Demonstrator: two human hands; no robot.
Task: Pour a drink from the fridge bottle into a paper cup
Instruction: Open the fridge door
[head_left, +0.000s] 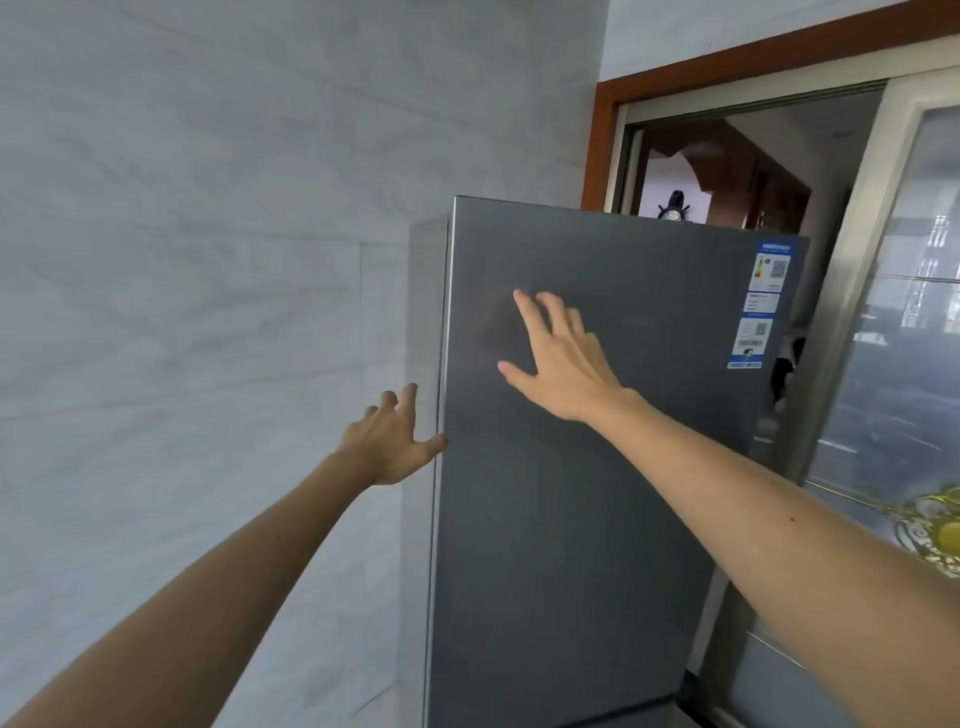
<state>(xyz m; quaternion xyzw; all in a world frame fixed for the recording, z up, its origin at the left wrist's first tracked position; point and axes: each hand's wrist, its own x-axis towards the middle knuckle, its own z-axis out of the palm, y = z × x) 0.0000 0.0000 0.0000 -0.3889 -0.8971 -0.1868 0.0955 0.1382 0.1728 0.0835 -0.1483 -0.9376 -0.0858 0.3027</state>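
A tall grey fridge (597, 493) stands before me, its door closed. My left hand (389, 441) is at the door's left edge, fingers spread, thumb touching the metal edge strip. My right hand (561, 358) is spread open in front of the upper door; whether it touches the door I cannot tell. Neither hand holds anything. No bottle or paper cup is in view.
A pale tiled wall (182, 260) runs close along the fridge's left side. Blue labels (761, 306) are stuck at the door's upper right. Behind and to the right are a brown-framed doorway (727, 156) and a sliding glass door (893, 364).
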